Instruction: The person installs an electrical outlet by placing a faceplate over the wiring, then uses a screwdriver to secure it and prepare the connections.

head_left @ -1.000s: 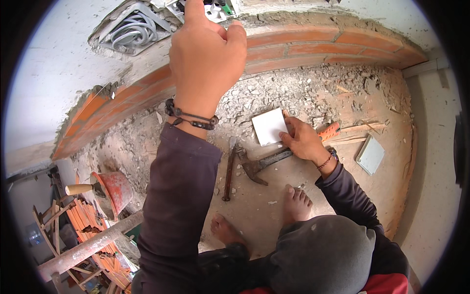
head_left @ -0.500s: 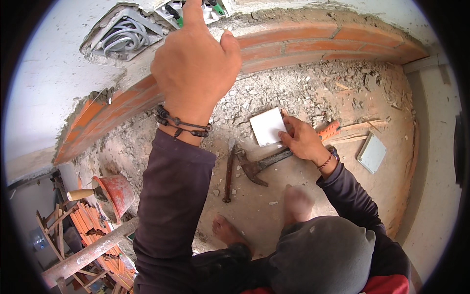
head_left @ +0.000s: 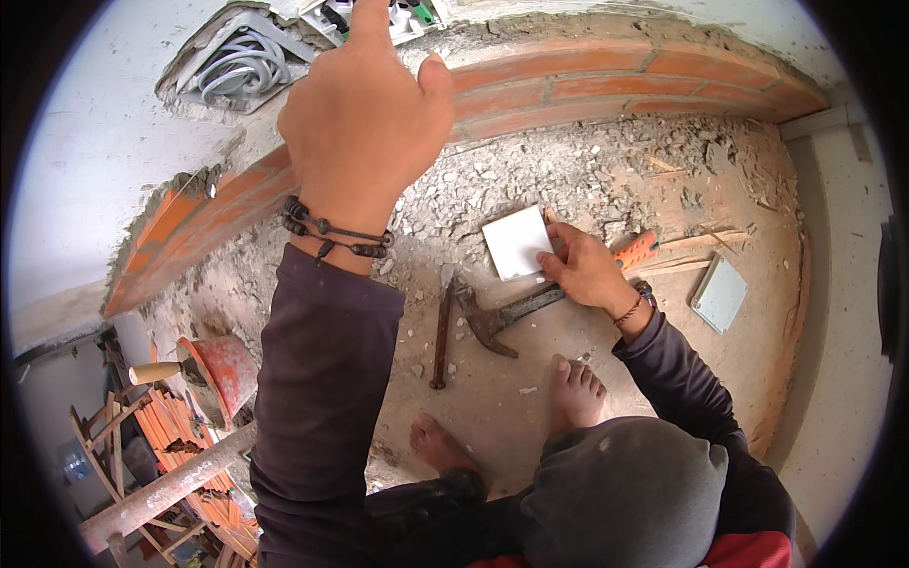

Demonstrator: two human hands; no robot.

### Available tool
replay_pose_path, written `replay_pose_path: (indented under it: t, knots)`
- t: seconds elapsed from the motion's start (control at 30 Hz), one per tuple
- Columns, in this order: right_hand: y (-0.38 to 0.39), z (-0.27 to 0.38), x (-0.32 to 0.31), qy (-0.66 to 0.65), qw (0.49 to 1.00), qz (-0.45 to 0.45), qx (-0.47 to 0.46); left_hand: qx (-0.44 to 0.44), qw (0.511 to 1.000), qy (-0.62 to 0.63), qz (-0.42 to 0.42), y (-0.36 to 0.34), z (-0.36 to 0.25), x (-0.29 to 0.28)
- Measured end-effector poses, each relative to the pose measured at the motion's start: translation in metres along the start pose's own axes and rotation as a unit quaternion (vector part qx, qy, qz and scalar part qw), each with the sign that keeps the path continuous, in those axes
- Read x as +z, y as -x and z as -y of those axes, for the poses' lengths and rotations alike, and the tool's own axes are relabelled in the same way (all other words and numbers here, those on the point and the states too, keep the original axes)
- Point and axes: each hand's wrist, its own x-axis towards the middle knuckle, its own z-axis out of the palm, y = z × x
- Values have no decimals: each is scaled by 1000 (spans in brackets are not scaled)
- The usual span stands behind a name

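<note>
My left hand [head_left: 365, 133] reaches up to the wall with its index finger stretched out and thumb apart. The finger lies over a white switch or socket frame [head_left: 414, 21] with green and black parts; its tip and the other fingers are hidden. My right hand [head_left: 589, 272] pinches the edge of a white square cover plate [head_left: 516, 244] above the floor. Beneath that hand lies a claw hammer [head_left: 525, 308] with an orange grip. A rusty chisel [head_left: 442, 331] rests beside the hammer head. Left of the frame, a wall box holds coiled grey cable [head_left: 244, 68].
Rubble [head_left: 568, 170] covers the floor along exposed brickwork [head_left: 606, 90]. Another pale square plate [head_left: 720, 293] lies at right near thin wood strips. At left are a red bucket [head_left: 227, 379] with a wooden-handled tool, a pole [head_left: 170, 488] and stacked bricks. My bare feet [head_left: 578, 393] are below.
My left hand and forearm have shifted slightly left, the finger still at the frame. My right foot has settled lower and sharper in view. The right hand keeps the plate nearly in place.
</note>
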Motion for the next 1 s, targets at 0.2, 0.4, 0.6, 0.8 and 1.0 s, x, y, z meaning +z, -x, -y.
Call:
replay_pose_path:
  t: [0.2, 0.4, 0.6, 0.8, 1.0]
  knots:
    - [1, 1, 0, -1, 1000, 3, 7, -42, 998, 27, 40, 0, -6, -2]
    - [-1, -9, 5, -12, 1000, -1, -8, -45, 976, 203, -62, 32, 2, 29]
    - [0, -10, 4, -17, 1000, 13, 8, -119, 915, 384, 17, 45, -6, 66]
    - [2, -14, 0, -37, 999, 24, 0, -115, 866, 486, 35, 18, -6, 66]
    - [3, -7, -3, -17, 999, 37, 13, -106, 872, 470, 79, 16, 1, 66]
